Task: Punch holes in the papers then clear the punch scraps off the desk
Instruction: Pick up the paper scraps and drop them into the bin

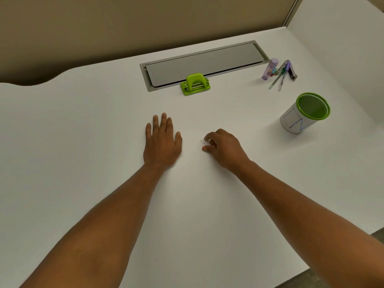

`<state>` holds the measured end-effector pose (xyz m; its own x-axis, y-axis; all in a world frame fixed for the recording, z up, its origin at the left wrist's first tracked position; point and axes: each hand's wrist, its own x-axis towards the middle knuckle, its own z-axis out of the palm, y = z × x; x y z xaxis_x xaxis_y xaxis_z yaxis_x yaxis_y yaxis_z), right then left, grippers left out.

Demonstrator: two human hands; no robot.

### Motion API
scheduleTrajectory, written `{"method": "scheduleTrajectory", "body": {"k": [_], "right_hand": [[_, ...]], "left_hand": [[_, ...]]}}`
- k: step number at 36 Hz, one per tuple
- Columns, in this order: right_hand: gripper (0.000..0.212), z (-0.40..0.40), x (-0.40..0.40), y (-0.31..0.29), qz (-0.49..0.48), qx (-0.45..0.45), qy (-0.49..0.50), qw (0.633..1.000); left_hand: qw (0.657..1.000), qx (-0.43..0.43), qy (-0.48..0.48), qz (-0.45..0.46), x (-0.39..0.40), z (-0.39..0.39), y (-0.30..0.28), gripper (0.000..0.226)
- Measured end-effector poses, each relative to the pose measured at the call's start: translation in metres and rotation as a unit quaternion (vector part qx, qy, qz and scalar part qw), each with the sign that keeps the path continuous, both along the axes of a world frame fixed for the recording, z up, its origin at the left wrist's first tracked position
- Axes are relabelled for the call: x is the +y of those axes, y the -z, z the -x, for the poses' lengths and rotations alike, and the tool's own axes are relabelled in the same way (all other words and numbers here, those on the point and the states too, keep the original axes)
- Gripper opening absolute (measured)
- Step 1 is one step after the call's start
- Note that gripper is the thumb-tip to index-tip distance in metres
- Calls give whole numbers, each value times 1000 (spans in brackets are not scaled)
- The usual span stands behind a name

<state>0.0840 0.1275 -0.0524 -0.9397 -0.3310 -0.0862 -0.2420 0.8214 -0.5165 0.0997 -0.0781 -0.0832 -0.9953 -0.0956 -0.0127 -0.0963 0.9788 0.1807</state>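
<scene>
— Gathering of scraps [202, 140] seems to be the step in hand: the right hand [223, 147] is curled over the desk [83, 142], fingertips at tiny white specks; whether any is pinched cannot be told.

— And the left hand [161, 142]?

— Laid flat, fingers straight. The punch [195, 84] is parked toward the far edge; no papers are seen. A bin [305, 113] near the right edge would be needed next.
</scene>
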Motion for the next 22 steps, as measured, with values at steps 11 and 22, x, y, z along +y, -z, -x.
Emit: {"method": "scheduleTrajectory", "body": {"k": [11, 22], "right_hand": [[18, -6, -1, 6, -31, 97, -30, 994], [14, 12, 4, -14, 196, -144, 176, 954]], "left_hand": [[1000, 3, 0, 2, 0, 0, 0, 63], [1000, 3, 0, 1, 0, -1, 0, 63]]}}
